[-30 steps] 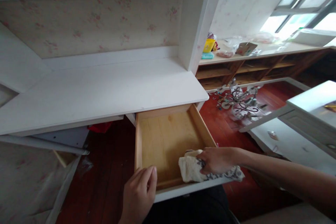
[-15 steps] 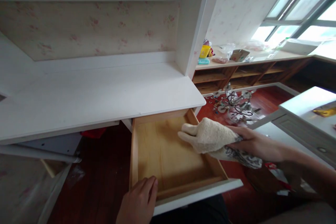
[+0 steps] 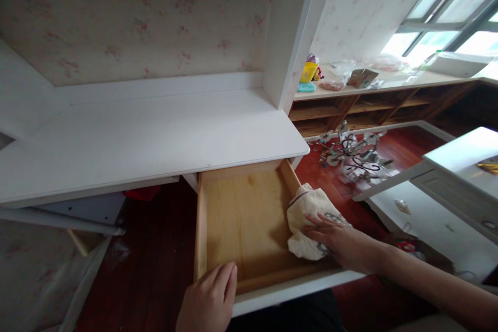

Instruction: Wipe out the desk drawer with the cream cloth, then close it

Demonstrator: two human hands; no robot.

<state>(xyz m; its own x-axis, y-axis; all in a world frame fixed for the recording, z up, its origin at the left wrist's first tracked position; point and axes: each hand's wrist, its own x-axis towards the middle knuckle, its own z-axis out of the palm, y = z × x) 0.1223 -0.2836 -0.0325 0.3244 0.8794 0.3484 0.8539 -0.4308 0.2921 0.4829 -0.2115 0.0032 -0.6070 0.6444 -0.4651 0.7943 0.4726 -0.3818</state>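
Head view: right hand [image 3: 342, 241], grip flattened with fingers spread, pressing a cream cloth [image 3: 309, 218] against the right inner wall of the open wooden drawer [image 3: 241, 218]. Left hand [image 3: 210, 301], grip curled loosely, resting on the drawer's white front edge near its left corner. Wiping seemingly partway along: cloth sitting at the right side, bare floor of the drawer lying to its left. White bench [image 3: 148, 140] overhanging the drawer's back. Chandelier [image 3: 352, 153] lying on the red floor beyond.

Your drawer [image 3: 241, 218] is bare, pale wood, smooth and matt inside, behind a white painted front. The cloth [image 3: 307, 218] looks soft and nubbly (cream, with printed trim). The desk top [image 3: 148, 140] is smooth white, faintly sheened.
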